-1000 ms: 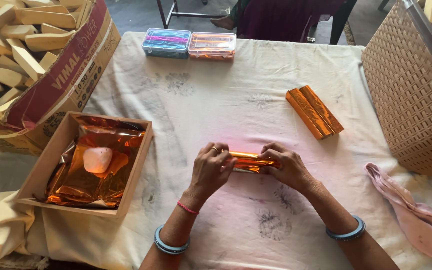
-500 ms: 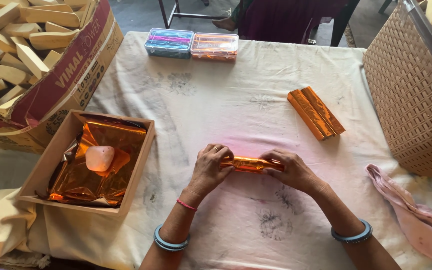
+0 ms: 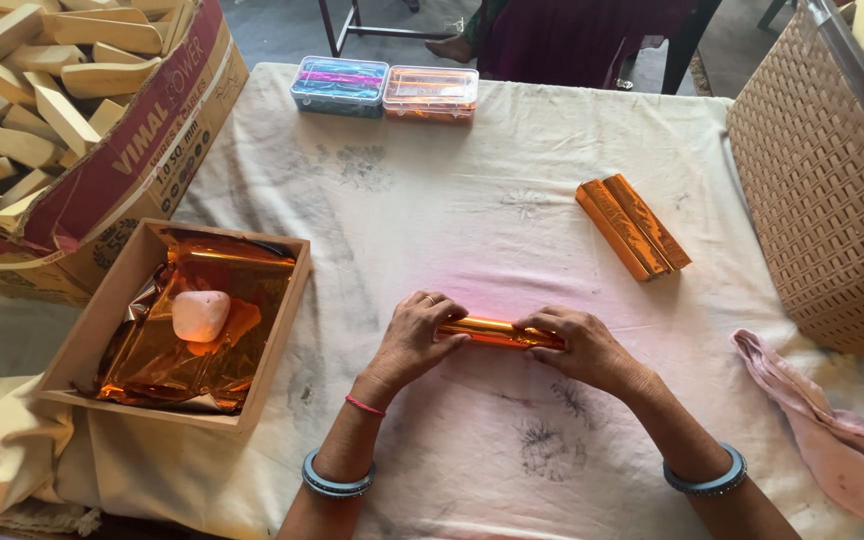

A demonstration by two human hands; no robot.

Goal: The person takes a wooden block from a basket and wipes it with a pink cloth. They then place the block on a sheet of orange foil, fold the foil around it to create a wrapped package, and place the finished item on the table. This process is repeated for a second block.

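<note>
Orange foil is gripped around a bar [image 3: 500, 332] by both hands, left hand [image 3: 414, 340] and right hand [image 3: 577, 345]. Two wrapped bars [image 3: 633, 226] are laid aside on the worktop [image 3: 452, 200]; many bare wooden blocks [image 3: 42, 100] are left boxed.

Big cardboard box [image 3: 142, 150] top left, full of pale wooden blocks [image 3: 32, 100]. Below it a small open box [image 3: 272, 340] lined with orange foil sheets [image 3: 192, 370], whitish lump [image 3: 200, 314] on top. Two clear plastic cases [image 3: 384, 88] at the far edge, side by side. Two wrapped orange bars [image 3: 632, 226] right of centre, touching. Woven basket [image 3: 822, 200] far right, pink rag [image 3: 822, 430] below it. Stained white cloth [image 3: 432, 200] covers the table.
</note>
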